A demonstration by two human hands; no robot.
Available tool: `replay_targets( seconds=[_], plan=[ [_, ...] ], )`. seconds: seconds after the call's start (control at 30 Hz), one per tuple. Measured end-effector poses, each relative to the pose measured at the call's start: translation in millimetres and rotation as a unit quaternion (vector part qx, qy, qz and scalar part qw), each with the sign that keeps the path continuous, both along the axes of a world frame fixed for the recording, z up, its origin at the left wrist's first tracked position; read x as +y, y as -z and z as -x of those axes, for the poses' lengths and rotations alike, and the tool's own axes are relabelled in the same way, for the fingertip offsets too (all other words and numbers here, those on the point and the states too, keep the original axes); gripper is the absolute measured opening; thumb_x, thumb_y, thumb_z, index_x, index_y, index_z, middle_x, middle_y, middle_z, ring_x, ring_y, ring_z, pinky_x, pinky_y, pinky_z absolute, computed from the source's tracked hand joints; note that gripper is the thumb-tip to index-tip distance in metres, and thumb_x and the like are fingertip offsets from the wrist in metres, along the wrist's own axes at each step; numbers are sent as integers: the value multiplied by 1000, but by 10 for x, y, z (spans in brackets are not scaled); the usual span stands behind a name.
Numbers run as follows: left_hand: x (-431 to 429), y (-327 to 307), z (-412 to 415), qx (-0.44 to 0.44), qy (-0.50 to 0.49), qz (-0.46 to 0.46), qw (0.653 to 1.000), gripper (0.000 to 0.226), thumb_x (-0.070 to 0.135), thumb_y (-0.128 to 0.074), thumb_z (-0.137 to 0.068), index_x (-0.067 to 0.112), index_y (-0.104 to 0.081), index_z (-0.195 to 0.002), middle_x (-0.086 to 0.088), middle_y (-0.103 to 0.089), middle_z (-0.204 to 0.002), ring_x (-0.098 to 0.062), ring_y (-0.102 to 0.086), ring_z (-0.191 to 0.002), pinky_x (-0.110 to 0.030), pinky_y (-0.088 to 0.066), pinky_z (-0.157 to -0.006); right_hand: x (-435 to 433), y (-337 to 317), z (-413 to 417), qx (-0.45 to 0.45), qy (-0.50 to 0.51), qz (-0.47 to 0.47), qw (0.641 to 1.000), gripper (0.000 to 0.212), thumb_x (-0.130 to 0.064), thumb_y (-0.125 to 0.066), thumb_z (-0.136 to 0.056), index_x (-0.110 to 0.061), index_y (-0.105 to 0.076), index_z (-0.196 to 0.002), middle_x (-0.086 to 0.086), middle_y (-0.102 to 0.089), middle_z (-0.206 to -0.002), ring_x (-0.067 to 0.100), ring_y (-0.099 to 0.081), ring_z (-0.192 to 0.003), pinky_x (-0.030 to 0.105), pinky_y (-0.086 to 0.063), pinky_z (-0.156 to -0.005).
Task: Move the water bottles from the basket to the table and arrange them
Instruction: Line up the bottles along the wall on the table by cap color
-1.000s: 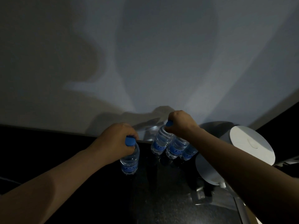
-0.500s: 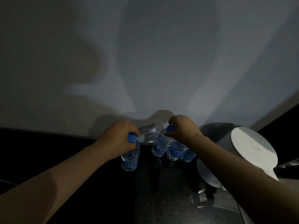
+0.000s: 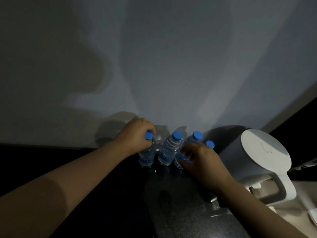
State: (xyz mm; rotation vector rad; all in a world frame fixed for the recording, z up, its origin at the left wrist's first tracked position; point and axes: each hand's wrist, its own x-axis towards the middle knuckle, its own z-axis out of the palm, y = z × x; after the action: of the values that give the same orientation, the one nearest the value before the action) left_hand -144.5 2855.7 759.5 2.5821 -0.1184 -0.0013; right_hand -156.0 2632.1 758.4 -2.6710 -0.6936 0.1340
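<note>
Several small clear water bottles with blue caps and blue labels stand in a row on the dark table [image 3: 180, 203], close to the wall. My left hand [image 3: 135, 140] grips the neck of the leftmost bottle [image 3: 147, 155]. Beside it stands a free bottle [image 3: 169, 150] with its cap bare. My right hand [image 3: 199, 158] is low in front of the row, fingers curled on the body of the third bottle [image 3: 195, 136]. A fourth cap [image 3: 210, 144] peeks out behind that hand. The basket is out of sight.
A white electric kettle [image 3: 257, 160] with its handle toward me stands right of the bottles, almost touching the row. The pale wall [image 3: 171, 66] rises directly behind. The scene is dim; the table's left part is black and hard to read.
My left hand has brought its bottle rightward up against the row. My right hand has left the second bottle's cap and dropped lower, onto the body of the third bottle.
</note>
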Motion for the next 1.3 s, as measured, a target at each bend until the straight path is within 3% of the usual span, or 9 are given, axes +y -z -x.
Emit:
replay_targets(
  seconds=[0.1,0.2,0.37,0.77,1.17,1.3],
  plan=[
    [-46,47,-63,3,-15,-2,1000,23,10,-70,-70,16,-69,-93,-2,-62,-99,-18,-58,-93,-30,-47,-82,-77,120,118,52,5,11,999,29,-30,-63,-88,-27,-56,-115,-10,-55,-110,4,-55,-95,23,-50,-85],
    [-77,67,-96,7,-26,-3,1000,25,9,-71,-70,12,-70,-95,-3,-62,-100,-19,-57,-94,-30,-47,-83,-143,282,193,81,12,21,996,22,-32,-64,-86,-27,-59,-107,-10,-56,-104,4,-56,-91,22,-50,-81],
    [-113,126,-164,11,-20,-4,1000,24,8,-70,-73,11,-69,-97,-4,-64,-103,-19,-58,-94,-26,-45,-81,-199,467,246,108,33,22,993,23,-34,-65,-83,-24,-60,-104,-9,-58,-103,6,-56,-91,28,-51,-81],
    [-91,140,-296,-1,-27,-19,999,25,8,-70,-76,14,-68,-100,-3,-59,-103,-15,-53,-92,-23,-40,-78,-221,591,258,132,49,18,990,25,-33,-65,-83,-22,-61,-105,-6,-58,-102,9,-57,-92,29,-51,-82],
    [-121,136,-363,4,5,-37,999,23,8,-70,-74,12,-71,-97,-4,-67,-98,-14,-56,-86,-23,-40,-73,-257,578,254,127,46,6,991,28,-34,-66,-84,-27,-58,-111,-9,-57,-105,6,-56,-93,25,-52,-82],
    [-117,138,-337,-4,4,-31,1000,23,7,-71,-73,12,-71,-95,-5,-67,-95,-11,-53,-82,-21,-36,-71,-271,588,252,133,52,6,990,25,-31,-65,-84,-23,-60,-107,-6,-59,-104,8,-58,-91,30,-53,-82]
  ],
)
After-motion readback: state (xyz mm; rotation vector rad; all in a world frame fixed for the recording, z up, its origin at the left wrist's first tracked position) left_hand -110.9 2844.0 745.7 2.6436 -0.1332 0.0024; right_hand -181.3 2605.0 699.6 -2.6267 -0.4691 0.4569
